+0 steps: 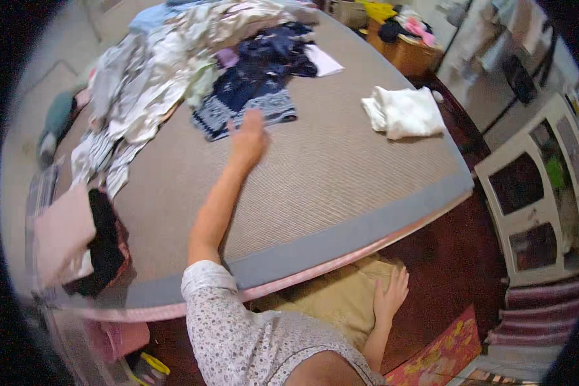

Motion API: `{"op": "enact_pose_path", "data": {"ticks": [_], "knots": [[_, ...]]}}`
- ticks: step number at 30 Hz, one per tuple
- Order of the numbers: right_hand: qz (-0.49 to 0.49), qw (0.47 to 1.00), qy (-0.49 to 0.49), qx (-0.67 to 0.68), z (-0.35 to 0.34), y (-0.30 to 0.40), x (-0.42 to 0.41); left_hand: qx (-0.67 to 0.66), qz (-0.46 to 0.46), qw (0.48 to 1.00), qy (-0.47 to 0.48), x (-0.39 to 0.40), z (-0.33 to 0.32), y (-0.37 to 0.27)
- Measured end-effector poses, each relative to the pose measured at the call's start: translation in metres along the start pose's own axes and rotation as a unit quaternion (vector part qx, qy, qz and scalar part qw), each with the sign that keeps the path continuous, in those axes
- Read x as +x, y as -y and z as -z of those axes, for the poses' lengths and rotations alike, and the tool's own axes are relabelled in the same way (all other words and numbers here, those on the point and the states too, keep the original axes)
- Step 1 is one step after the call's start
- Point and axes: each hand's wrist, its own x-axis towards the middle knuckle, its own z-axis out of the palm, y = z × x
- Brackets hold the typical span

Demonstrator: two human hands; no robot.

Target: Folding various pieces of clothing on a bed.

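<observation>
My left hand (pixel 250 140) reaches out over the bed, blurred, with the thumb apart from the fingers. Its fingertips lie over the grey-and-navy patterned border of a dark navy garment (pixel 258 77); whether they touch the cloth cannot be told. My right hand (pixel 390 295) rests flat on the knee of my tan trousers (pixel 337 299), below the bed edge, holding nothing. Just beyond the navy garment lies a white piece of cloth or paper (pixel 324 60). A folded white cloth (pixel 407 113) sits apart near the bed's right edge.
A large heap of pale clothes (pixel 173 72) covers the far left of the woven bed mat (pixel 309 193). Folded pink cloth (pixel 65 234) and dark cloth (pixel 101 246) are stacked at the near left corner. A wooden cabinet (pixel 407 53) bears items at the back right; a white-framed cabinet (pixel 516 193) stands right.
</observation>
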Motion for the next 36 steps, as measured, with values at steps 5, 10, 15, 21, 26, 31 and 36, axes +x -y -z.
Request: {"op": "enact_pose_path", "data": {"ticks": [5, 10, 15, 21, 26, 31, 36], "knots": [[0.045, 0.997, -0.050, 0.029, -0.014, 0.001, 0.004, -0.044, 0.193, 0.969, 0.151, -0.028, -0.003, 0.104], [0.052, 0.995, -0.079, 0.032, -0.014, 0.002, -0.001, -0.121, -0.037, 0.990, 0.064, -0.024, 0.026, 0.057], [0.066, 0.992, -0.086, 0.067, -0.015, -0.001, -0.007, -0.264, -0.168, 0.863, 0.395, -0.084, 0.137, -0.039], [0.060, 0.994, -0.074, 0.051, -0.015, -0.006, -0.004, -0.586, -0.101, 0.487, 0.640, -0.181, 0.259, -0.051], [0.047, 0.996, -0.075, 0.030, -0.010, -0.003, 0.000, -0.388, 0.160, 0.712, 0.562, -0.175, 0.294, 0.004], [0.081, 0.976, -0.116, 0.163, 0.025, 0.053, -0.009, -0.339, 0.182, 0.871, 0.305, -0.137, 0.226, -0.018], [0.330, 0.879, -0.176, 0.298, 0.068, 0.140, 0.008, -0.356, 0.038, 0.909, 0.214, -0.124, 0.174, -0.016]]}}
